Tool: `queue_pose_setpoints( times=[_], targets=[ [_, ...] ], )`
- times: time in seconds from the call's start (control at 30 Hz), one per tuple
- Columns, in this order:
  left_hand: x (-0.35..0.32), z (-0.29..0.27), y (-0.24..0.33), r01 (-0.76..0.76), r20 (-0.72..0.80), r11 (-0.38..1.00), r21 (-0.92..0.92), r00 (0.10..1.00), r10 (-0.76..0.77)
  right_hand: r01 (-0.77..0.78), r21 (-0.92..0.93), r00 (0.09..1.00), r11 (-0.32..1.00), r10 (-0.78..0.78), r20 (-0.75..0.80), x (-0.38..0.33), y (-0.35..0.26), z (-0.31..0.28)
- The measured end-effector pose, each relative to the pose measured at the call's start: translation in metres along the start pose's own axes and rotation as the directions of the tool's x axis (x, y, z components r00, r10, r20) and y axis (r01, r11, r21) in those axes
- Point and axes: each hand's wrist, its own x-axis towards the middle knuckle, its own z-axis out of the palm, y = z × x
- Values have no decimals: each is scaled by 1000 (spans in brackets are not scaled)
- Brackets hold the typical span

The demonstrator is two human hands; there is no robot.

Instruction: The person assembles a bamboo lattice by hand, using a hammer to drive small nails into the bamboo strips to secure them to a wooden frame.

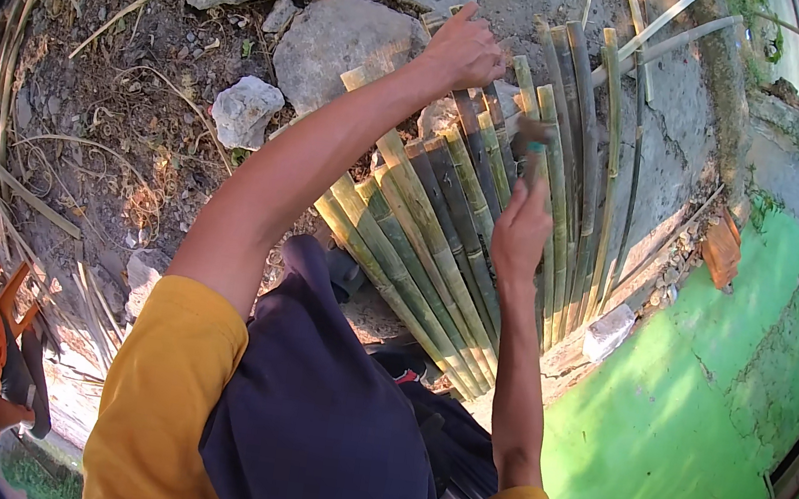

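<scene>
Bamboo slats [443, 225]: fanned on the ground, many laid side by side, looser ones at the far edge unplaced. My left hand [463, 51] rests flat on their far ends, fingers spread; my right hand [520, 227] clenches a teal-handled tool [534, 151].

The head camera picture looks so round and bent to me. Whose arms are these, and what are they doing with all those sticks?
It comes from a wide fisheye camera worn on a person's head, looking down, so straight edges curve. No machine here: both arms are the wearer's own, in yellow sleeves. The left hand rests on the top ends of split bamboo slats, which lean together over rough ground. The right hand holds a small tool with a teal handle; its blurred head meets the slats, so I cannot name it. Grey rocks lie behind, and a green-painted wall stands to the right.
</scene>
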Motion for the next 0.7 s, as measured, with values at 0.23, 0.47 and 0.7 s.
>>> queue_pose_setpoints(
  times=[0.23,0.47,0.7],
  targets=[
    [-4,-1,-4,40,58,999,-35,998,-38,-127,-164,961,978,162,226,19,-42,-23],
    [13,-17,7,34,165,999,-16,986,-30,-125,-88,975,988,139,173,-24,28,19],
    [10,-16,0,48,167,999,-17,985,-44,-125,232,976,965,161,-143,-9,-12,17]
  ],
)
